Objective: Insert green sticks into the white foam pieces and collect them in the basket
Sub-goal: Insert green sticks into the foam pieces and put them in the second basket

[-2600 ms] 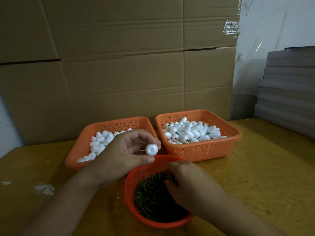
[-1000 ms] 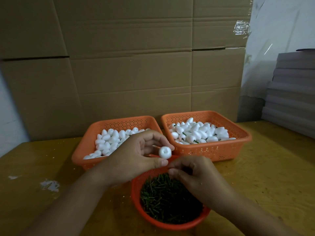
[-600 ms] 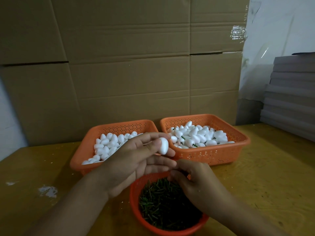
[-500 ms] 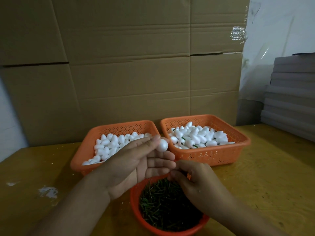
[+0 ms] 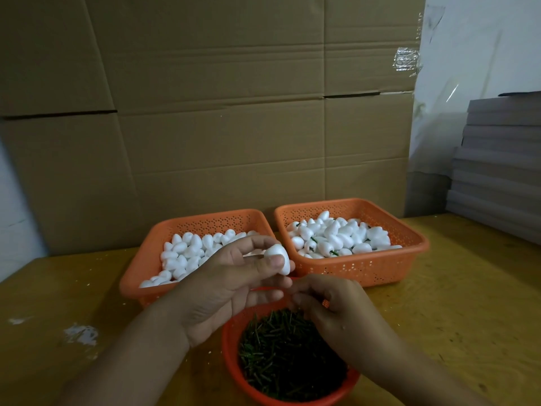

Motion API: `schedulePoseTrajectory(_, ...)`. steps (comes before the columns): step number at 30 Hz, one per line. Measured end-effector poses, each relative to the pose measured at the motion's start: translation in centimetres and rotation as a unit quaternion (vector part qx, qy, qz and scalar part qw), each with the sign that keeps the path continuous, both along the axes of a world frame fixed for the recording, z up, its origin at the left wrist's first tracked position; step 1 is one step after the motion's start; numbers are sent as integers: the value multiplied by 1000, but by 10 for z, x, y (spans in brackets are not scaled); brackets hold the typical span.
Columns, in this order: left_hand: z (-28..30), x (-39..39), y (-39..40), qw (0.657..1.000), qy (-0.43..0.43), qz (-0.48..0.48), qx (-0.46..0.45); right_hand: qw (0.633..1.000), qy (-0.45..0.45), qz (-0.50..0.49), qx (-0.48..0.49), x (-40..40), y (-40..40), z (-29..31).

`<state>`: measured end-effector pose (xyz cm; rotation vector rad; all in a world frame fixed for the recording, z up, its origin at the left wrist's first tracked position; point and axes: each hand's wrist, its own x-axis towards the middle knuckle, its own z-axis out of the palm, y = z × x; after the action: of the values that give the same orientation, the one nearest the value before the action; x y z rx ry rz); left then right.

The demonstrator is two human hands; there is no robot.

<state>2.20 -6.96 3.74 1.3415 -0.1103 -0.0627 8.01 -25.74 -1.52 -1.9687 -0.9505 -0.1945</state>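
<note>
two orange baskets (image 5: pixel 363 269) hold foam; round bowl (image 5: pixel 231 356) holds sticks; left fingers (image 5: pixel 272 263) pinch foam piece (image 5: pixel 279 256); right fingers (image 5: pixel 310 291) curled, maybe pinching stick.

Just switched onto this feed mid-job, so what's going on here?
A person is fitting sticks into foam. The left hand pinches one white egg-shaped foam piece, while the right hand, fingers curled, works above the round red bowl of green sticks. Behind stand the left orange basket of plain pieces and the right orange basket of stemmed ones.

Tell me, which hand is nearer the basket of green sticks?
Right. The right hand hovers directly over the round basket; the left hand is above its far rim, holding a foam piece.
</note>
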Motion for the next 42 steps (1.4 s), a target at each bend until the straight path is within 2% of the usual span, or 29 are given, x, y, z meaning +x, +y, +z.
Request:
schedulePoseTrajectory(2, -1, 1, 0, 1000, -16, 11, 20, 1000, 29, -5, 4, 0, 0, -1)
schedulePoseTrajectory(7, -4, 2, -1, 995, -52, 25, 87, 984, 170, -4, 47, -1, 1, 2)
schedulePoseTrajectory(12, -8, 6, 0, 992, -31, 61, 110, 953, 288, 10, 94, -1, 3, 11)
schedulePoseTrajectory(19, -12, 8, 4, 992, -18, 64, 107, 940, 318, 24, 121, -2, -1, 15)
schedulePoseTrajectory(23, -12, 6, 4, 991, -21, 46, 125, 933, 317, 28, 168, -2, 0, 18)
schedulePoseTrajectory(38, -15, 8, 3, 981, -18, 56, 182, 905, 353, 35, 236, 2, -4, 15)
schedulePoseTrajectory(42, -18, 9, 0, 977, -23, 69, 202, 871, 392, 41, 293, 7, -7, 16)
